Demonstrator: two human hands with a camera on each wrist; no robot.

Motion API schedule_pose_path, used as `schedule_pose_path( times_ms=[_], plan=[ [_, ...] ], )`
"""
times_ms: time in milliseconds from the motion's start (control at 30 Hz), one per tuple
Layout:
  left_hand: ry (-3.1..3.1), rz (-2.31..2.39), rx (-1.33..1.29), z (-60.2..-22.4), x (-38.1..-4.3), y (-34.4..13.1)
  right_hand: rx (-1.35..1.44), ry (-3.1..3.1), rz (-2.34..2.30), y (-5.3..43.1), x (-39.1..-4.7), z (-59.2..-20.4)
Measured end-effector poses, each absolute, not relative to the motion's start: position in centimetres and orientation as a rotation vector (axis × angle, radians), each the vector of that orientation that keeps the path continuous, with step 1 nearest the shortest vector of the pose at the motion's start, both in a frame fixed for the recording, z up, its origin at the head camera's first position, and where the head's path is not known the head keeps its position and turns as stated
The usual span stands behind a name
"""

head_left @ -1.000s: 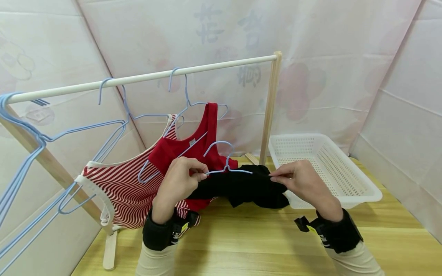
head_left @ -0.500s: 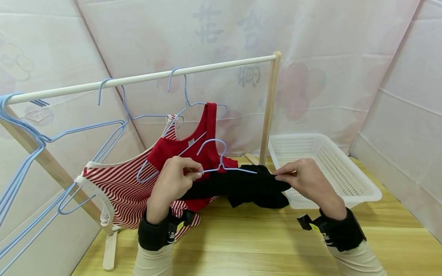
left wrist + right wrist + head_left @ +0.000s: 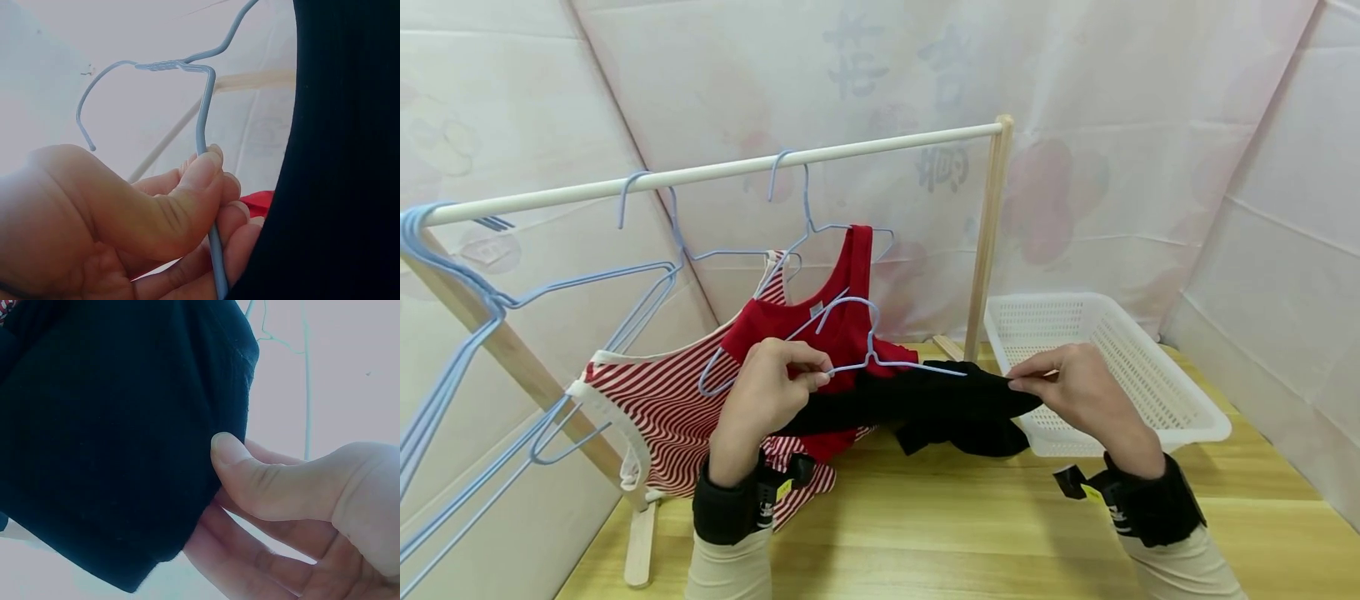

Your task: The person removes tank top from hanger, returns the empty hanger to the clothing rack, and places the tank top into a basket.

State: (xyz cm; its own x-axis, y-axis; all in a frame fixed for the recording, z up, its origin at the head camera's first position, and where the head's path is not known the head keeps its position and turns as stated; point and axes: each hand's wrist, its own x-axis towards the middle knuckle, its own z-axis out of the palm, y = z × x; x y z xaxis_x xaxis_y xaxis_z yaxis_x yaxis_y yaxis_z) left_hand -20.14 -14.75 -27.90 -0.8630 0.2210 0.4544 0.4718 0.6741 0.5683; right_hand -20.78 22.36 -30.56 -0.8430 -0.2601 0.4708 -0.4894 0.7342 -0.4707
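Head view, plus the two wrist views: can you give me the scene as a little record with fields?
Left hand: pinches a blue hanger
Right hand: pinches the edge of a black garment
White rail: bears a red top and a striped top, each on a hanger
White basket: on the table, behind the right hand

- Held hanger (image 3: 870, 357): lower part hidden by the black garment (image 3: 917, 400).
- Hanger bundle (image 3: 496, 310): cut off by the head view's left edge.
- Label (image 3: 816, 308) in the red top (image 3: 855, 271): too small to read.
- Sleeves (image 3: 730, 568): cut off below.
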Motion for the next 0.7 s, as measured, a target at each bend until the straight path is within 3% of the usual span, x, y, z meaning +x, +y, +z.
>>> schedule_pose_path(
  times_ms=[700],
  plan=[
    [-2.544,-1.036,-0.464,-27.7,-20.0,-15.1,0.47,-2.647,0.742,24.3,-21.0,-30.0]
  ],
)
